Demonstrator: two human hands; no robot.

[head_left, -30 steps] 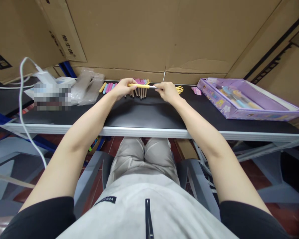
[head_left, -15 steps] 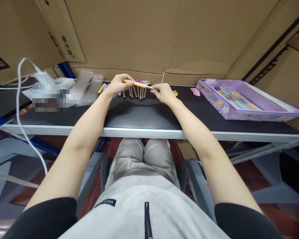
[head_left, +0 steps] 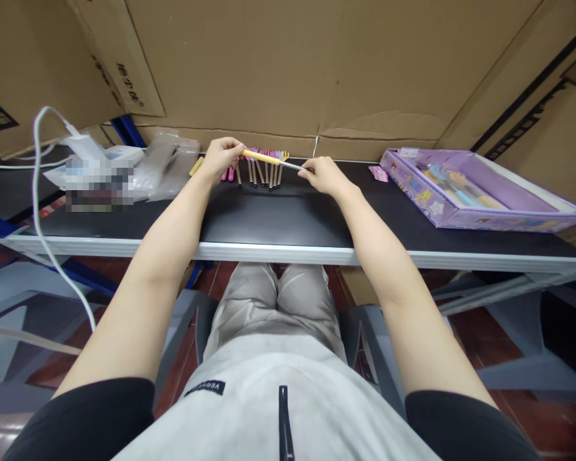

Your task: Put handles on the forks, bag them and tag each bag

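Observation:
A back scratcher with a yellow handle and a thin silver rod spans the gap between my hands, above the black table. My left hand pinches the far left end of the handle. The silver rod's right end sits in the fingers of my right hand, and its tip is hidden there. Just behind and below it, several rods with brownish shafts and pink, blue and yellow ends lie side by side. Pink handles and a yellow handle lie next to my left hand.
A purple display box with colourful pieces inside stands at the right. Near it lies a small pink packet. Clear plastic bags and a white cable occupy the left. Cardboard walls the back; the table has a metal front edge.
My right hand has shifted slightly right, and more of the silver rod shows between my hands. The yellow prongs beyond my right hand no longer show. My left hand has moved slightly left.

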